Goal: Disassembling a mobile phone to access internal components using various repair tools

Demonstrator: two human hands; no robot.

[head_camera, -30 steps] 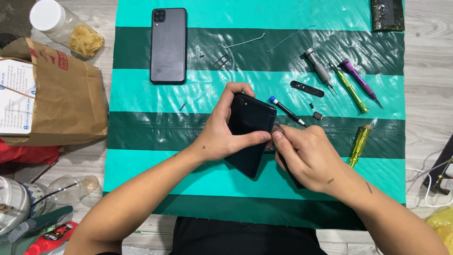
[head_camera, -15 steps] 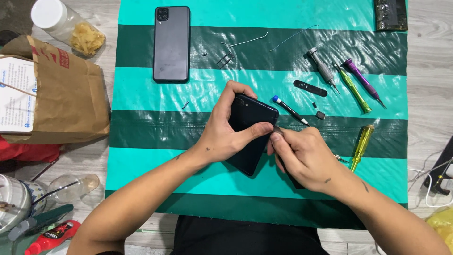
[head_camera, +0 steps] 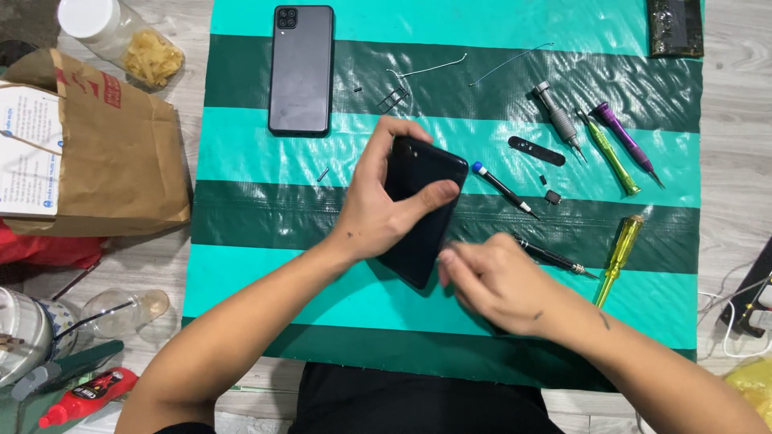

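My left hand grips a black phone from the side, thumb across its face, and holds it tilted above the teal striped mat. My right hand sits at the phone's lower right edge with its fingers curled together; it is slightly blurred, and nothing shows between the fingertips. A second dark phone lies back-up, camera cluster showing, at the mat's upper left.
To the right lie a blue-tipped driver, a black driver, and yellow, green, purple and grey tools. Small black parts lie among them. A paper bag, jar and red tube stand left.
My right hand has slid down from the phone's upper right side to its lower edge. The left hand keeps its grip on the phone.
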